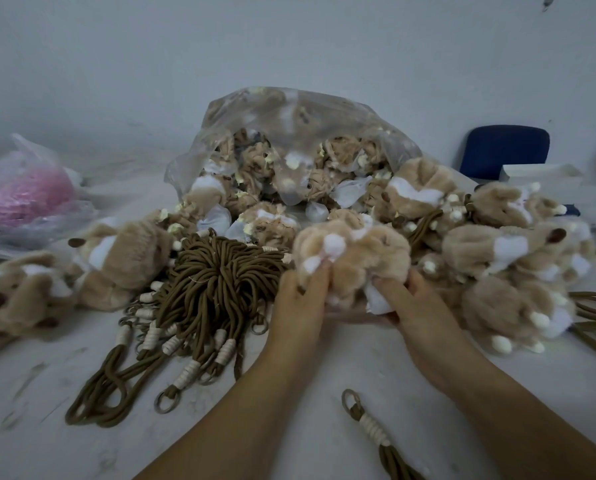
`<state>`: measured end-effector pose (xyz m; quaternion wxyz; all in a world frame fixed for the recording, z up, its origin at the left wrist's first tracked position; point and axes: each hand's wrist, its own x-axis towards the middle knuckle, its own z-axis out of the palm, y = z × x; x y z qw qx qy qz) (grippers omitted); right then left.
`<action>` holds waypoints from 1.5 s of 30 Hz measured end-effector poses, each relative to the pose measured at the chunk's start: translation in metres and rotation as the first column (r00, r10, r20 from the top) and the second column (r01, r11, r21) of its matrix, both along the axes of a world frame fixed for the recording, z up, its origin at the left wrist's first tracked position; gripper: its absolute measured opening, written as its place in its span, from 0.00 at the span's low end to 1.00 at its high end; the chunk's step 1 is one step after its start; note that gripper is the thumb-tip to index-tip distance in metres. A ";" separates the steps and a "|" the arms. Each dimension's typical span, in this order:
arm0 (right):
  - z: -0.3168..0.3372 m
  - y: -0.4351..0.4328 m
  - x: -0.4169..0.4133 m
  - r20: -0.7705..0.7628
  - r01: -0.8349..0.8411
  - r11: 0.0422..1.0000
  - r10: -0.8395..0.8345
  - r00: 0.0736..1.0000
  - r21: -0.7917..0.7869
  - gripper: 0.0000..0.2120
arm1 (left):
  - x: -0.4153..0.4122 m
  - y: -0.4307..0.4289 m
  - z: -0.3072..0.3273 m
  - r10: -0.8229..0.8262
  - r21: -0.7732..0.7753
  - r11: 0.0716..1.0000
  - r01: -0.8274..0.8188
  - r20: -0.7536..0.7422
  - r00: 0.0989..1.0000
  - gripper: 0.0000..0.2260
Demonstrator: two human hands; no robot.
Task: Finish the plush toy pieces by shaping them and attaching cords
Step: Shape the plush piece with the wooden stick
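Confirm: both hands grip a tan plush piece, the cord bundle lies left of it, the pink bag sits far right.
Wrong on the pink bag: the head view shows it at far left. The left hand and right hand do grip the tan plush piece, with the cord bundle left of it.

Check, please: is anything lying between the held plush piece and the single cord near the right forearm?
Nothing visible. The left hand and right hand both grip the plush piece, and the single cord lies nearer the person on the table, between the forearms. Only bare table surface separates them.
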<state>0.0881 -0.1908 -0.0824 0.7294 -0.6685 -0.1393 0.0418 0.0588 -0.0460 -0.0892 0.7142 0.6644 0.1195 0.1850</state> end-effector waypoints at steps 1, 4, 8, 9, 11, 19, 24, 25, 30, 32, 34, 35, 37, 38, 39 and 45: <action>0.001 -0.001 0.000 0.022 0.030 0.999 -0.030 0.999 -0.020 0.11 | 0.000 0.003 -0.001 0.093 0.127 0.987 -0.100 0.060 0.994 0.22; 0.000 -0.001 -0.001 0.041 0.072 0.994 -0.069 0.997 -0.079 0.10 | -0.007 0.004 0.003 0.215 0.404 0.848 -0.341 0.326 0.921 0.23; -0.002 0.002 -0.001 -0.020 0.086 0.991 -0.089 0.996 -0.100 0.11 | -0.013 -0.014 0.003 -0.154 0.748 0.640 -0.176 0.349 0.924 0.17; -0.002 0.001 0.001 -0.046 0.087 0.992 -0.092 0.995 -0.086 0.12 | -0.013 -0.015 0.002 -0.210 0.765 0.640 -0.076 0.269 0.940 0.19; -0.003 -0.003 0.003 -0.090 0.066 0.996 -0.071 0.993 -0.058 0.14 | -0.009 -0.012 -0.001 -0.246 0.751 0.659 0.037 0.169 0.954 0.23; 0.000 -0.003 0.005 -0.185 -0.178 0.961 0.219 0.958 0.212 0.16 | -0.003 -0.002 -0.007 -0.065 0.608 0.794 -0.009 0.100 0.993 0.08; 0.001 -0.008 0.003 -0.139 -0.281 0.950 0.299 0.944 0.138 0.17 | -0.005 -0.002 -0.004 -0.049 0.592 0.805 -0.031 0.119 0.992 0.11; 0.001 -0.007 0.003 -0.146 -0.286 0.950 0.302 0.942 0.124 0.17 | -0.006 -0.002 -0.004 -0.047 0.581 0.813 -0.033 0.122 0.991 0.11; -0.001 -0.004 0.002 -0.135 -0.170 0.985 0.168 0.977 0.000 0.20 | -0.008 -0.003 0.000 -0.028 0.594 0.801 -0.077 0.165 0.986 0.10; -0.003 0.000 0.001 -0.039 -0.028 0.989 0.022 0.999 -0.148 0.11 | -0.010 -0.006 0.003 -0.056 0.630 0.769 -0.104 0.229 0.972 0.09; -0.005 0.001 0.001 0.080 0.113 0.952 -0.094 0.992 -0.285 0.09 | -0.011 -0.008 0.004 -0.101 0.669 0.734 -0.115 0.275 0.956 0.09; -0.005 0.001 0.001 0.103 0.139 0.945 -0.113 0.988 -0.295 0.09 | -0.010 -0.009 0.003 -0.121 0.679 0.726 -0.109 0.282 0.952 0.09; -0.004 0.001 0.002 0.091 0.139 0.956 -0.119 0.989 -0.260 0.09 | -0.011 -0.011 0.001 -0.163 0.669 0.740 -0.071 0.281 0.946 0.11; -0.003 0.000 0.003 0.064 0.122 0.968 -0.110 0.992 -0.219 0.09 | -0.011 -0.012 0.000 -0.187 0.653 0.756 -0.043 0.279 0.942 0.12; -0.003 0.000 0.003 0.027 0.099 0.981 -0.096 0.995 -0.167 0.08 | -0.012 -0.013 0.000 -0.210 0.636 0.771 -0.013 0.275 0.938 0.14; -0.004 0.001 0.001 0.057 0.047 0.992 -0.041 0.998 -0.119 0.11 | -0.009 -0.009 -0.002 -0.155 0.570 0.820 0.059 0.123 0.980 0.14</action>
